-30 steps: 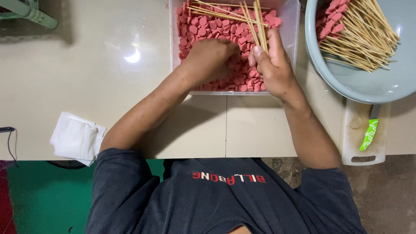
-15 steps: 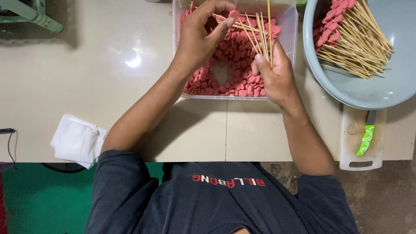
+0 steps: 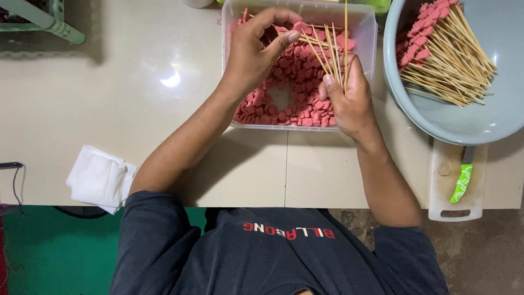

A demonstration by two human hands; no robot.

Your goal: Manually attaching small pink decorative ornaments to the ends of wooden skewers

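A fan of thin bamboo skewers (image 3: 332, 52) is gripped in the right hand (image 3: 349, 101), the sticks rising out of the closed fist and spreading over a clear plastic tub (image 3: 367, 33) on the table. The left hand (image 3: 256, 49) is held above the same tub, its thumb and fingers pinched together on a small pink piece at the tip of one skewer; the piece itself is mostly hidden by the fingertips.

The tub is filled with pink round slices (image 3: 295, 104), piled thickly along its sides and thinned out around a bare patch near the middle. Both forearms are stretched across the pale table (image 3: 136, 109), on which a bright spot of lamp light is reflected.

To the right, just beside the tub, a large grey-blue basin (image 3: 491, 120) is seen, and a heap of finished skewers (image 3: 447, 60) threaded with pink pieces is stacked inside it. Below the basin, partly tucked under its rim, a white cutting board (image 3: 445, 202) is laid at the table's edge, with a green-handled knife (image 3: 463, 183) resting on it. At the left edge, well apart from the hands, a folded white cloth (image 3: 98, 177) is set. A dark T-shirt (image 3: 273, 257) is worn by the person.
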